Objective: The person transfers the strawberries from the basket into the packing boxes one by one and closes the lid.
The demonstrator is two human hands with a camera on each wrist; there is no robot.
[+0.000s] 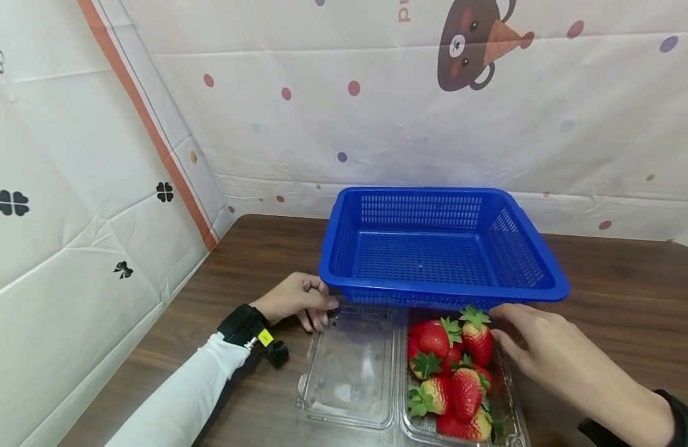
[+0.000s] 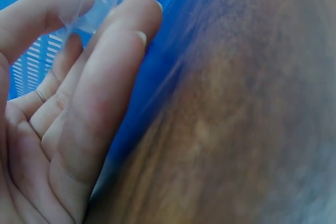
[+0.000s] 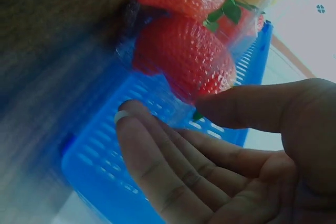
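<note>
An opened clear plastic clamshell box lies on the table, its lid [image 1: 352,372] folded out left and its base [image 1: 408,406] full of strawberries [image 1: 467,391]. My left hand [image 1: 299,301] pinches the far left corner of the lid between thumb and fingers; the left wrist view shows the clear plastic [image 2: 79,3] at the fingertips. At the far right corner of the base is my right hand [image 1: 556,351]. Its thumb touches the side beside a strawberry [image 3: 184,56], while the other fingers [image 3: 152,166] extend apart from the thumb, with a gap between.
Directly behind the box stands a blue perforated plastic basket [image 1: 447,292], its near rim close to both hands. The dark wood table [image 1: 618,273] ends against a white patterned cloth [image 1: 411,136] at the back and left.
</note>
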